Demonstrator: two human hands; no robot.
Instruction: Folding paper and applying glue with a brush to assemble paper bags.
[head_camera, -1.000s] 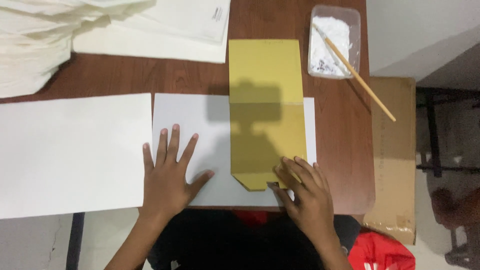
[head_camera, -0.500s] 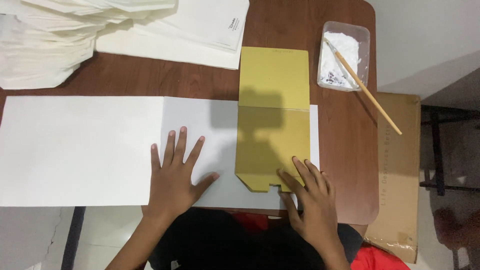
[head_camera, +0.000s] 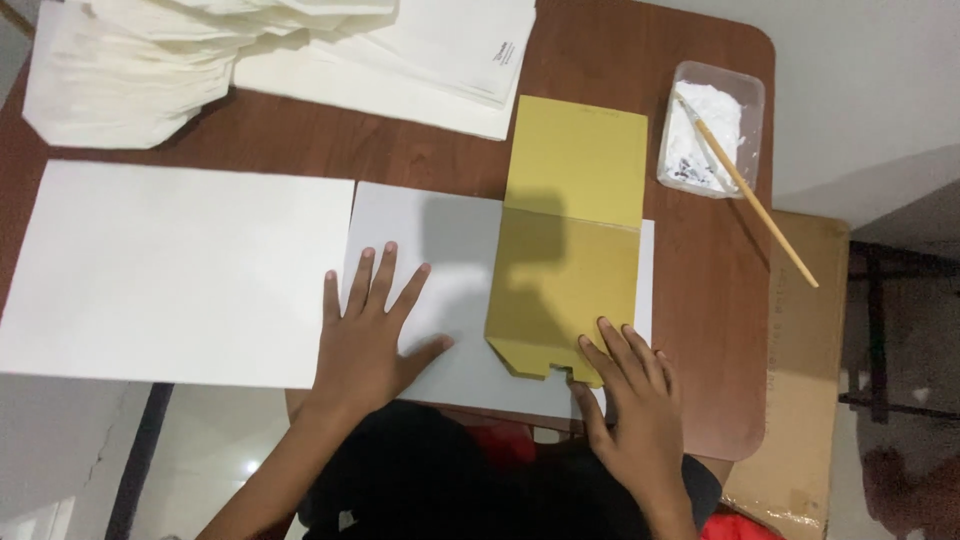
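Note:
A yellow-gold card sheet with a notched bottom flap lies on a white sheet on the brown table. My right hand presses flat on the card's lower right corner, fingers spread. My left hand lies flat, fingers apart, on the white sheet just left of the card. Neither hand grips anything.
A large white sheet lies to the left, overhanging the table's front edge. Stacks of white paper fill the back. A clear tub of white paste with a wooden-handled brush sits at the back right. Brown cardboard stands beside the table.
The view has shifted, so everything sits lower and further right in the frame. Both hands stay pressed in the same places on the white sheet and the yellow card.

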